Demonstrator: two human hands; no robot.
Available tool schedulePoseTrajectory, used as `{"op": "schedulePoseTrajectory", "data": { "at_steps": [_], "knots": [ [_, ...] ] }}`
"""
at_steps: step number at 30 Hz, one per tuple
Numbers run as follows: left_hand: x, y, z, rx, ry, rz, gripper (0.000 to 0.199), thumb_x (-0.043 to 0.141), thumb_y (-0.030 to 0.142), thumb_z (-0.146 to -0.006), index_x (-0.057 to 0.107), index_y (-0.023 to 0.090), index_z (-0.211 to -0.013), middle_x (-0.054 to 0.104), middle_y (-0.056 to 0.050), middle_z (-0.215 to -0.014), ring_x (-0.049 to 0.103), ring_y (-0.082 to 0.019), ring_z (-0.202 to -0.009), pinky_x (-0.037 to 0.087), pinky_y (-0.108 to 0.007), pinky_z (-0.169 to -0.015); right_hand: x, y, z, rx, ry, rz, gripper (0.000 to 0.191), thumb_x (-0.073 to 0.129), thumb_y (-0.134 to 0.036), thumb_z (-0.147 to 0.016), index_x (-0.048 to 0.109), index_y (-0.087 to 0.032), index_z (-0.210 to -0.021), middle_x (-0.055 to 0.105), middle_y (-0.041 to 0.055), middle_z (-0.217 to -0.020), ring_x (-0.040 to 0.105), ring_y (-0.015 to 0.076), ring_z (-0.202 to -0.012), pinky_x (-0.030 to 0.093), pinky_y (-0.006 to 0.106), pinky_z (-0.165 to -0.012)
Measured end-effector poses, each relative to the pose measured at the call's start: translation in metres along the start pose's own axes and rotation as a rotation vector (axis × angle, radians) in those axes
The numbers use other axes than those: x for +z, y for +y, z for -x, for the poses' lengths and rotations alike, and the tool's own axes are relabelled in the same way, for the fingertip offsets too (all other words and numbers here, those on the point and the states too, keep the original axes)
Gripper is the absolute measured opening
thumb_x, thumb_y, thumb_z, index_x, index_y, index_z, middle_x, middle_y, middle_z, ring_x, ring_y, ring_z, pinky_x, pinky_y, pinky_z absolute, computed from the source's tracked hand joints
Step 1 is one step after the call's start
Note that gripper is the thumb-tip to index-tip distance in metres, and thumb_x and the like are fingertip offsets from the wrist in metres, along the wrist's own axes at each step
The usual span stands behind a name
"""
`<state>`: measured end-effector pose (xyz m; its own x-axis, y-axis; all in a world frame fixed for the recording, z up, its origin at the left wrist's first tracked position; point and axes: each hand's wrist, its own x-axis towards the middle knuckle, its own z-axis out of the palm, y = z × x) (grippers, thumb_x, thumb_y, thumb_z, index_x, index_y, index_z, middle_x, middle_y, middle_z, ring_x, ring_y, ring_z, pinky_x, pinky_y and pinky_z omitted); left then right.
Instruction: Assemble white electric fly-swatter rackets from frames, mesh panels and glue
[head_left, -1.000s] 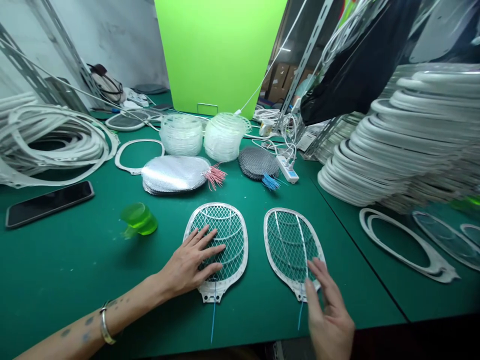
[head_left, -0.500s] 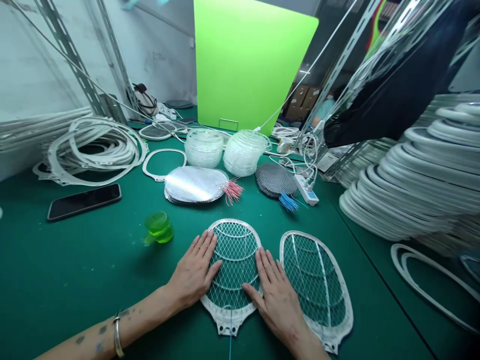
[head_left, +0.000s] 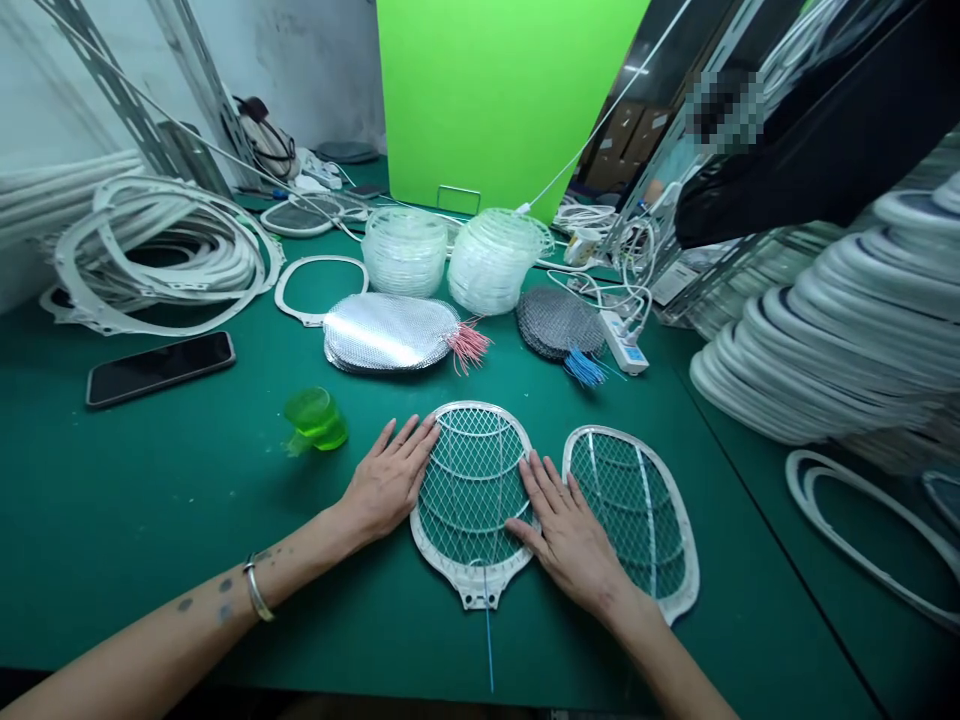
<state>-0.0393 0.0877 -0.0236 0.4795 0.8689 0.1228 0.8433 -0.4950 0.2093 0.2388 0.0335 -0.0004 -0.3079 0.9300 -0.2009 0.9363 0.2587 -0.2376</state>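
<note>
Two white-framed wire-mesh swatter heads lie flat on the green mat. My left hand (head_left: 388, 480) rests with spread fingers against the left rim of the nearer head (head_left: 471, 490). My right hand (head_left: 570, 535) lies flat on that head's lower right rim, with its fingertips on the mesh. The same hand also nearly touches the left rim of the second head (head_left: 637, 510), and its wrist covers part of that rim. A thin blue wire (head_left: 488, 640) trails from the nearer head's neck toward me.
A stack of silver mesh (head_left: 390, 332) with pink wires, a dark mesh stack (head_left: 559, 322) with blue wires, a green cup (head_left: 315, 420) and a phone (head_left: 159, 368) lie beyond my hands. Stacked white frames (head_left: 825, 340) rise at right; a power strip (head_left: 622, 342) sits nearby.
My right hand has moved from the second head's lower edge onto the nearer head's right rim. My left hand has slid from the mesh to the left rim. The view has shifted.
</note>
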Motion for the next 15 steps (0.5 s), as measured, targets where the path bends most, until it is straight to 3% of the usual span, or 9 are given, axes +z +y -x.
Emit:
{"op": "schedulePoseTrajectory", "data": {
  "at_steps": [5,9,12,15],
  "knots": [
    [-0.001,0.004,0.001,-0.026,-0.038,0.036,0.05,0.029,0.028,-0.101,0.034,0.021,-0.15,0.026,-0.003,-0.159,0.021,-0.022,-0.148,0.014,-0.049,-0.123,-0.01,0.0,0.002,-0.032,-0.034,-0.027,0.071,0.028,-0.06,-0.098,0.005,-0.023,-0.155,0.004,0.0016,-0.162,-0.002,0.0221,-0.149,0.003,0.051,-0.12],
    [-0.017,0.009,0.002,-0.074,-0.014,0.178,0.05,0.027,0.035,-0.103,0.031,0.021,-0.151,0.027,-0.003,-0.159,0.018,-0.022,-0.149,0.019,-0.05,-0.122,-0.02,-0.003,0.01,-0.071,0.108,-0.132,0.074,0.042,-0.057,-0.096,0.009,-0.028,-0.155,0.007,0.0007,-0.162,-0.005,0.026,-0.149,0.001,0.056,-0.119],
    [-0.043,0.018,-0.002,-0.006,0.096,0.289,0.046,0.033,0.036,-0.103,0.041,0.022,-0.146,0.034,-0.002,-0.156,0.024,-0.02,-0.147,0.028,-0.045,-0.12,-0.031,-0.005,0.01,-0.049,0.206,-0.308,0.061,0.048,-0.052,-0.095,0.033,-0.032,-0.15,0.032,0.0008,-0.157,0.011,0.0284,-0.149,0.014,0.058,-0.118],
    [-0.084,0.024,-0.016,0.022,0.26,0.346,0.035,0.045,0.036,-0.099,0.065,0.021,-0.123,0.063,-0.004,-0.133,0.049,-0.023,-0.133,0.044,-0.043,-0.11,-0.059,-0.01,-0.008,-0.046,0.248,-0.459,0.035,0.054,-0.052,-0.092,0.071,-0.032,-0.115,0.066,0.0031,-0.127,0.044,0.0318,-0.135,0.029,0.059,-0.112]
  ]
}}
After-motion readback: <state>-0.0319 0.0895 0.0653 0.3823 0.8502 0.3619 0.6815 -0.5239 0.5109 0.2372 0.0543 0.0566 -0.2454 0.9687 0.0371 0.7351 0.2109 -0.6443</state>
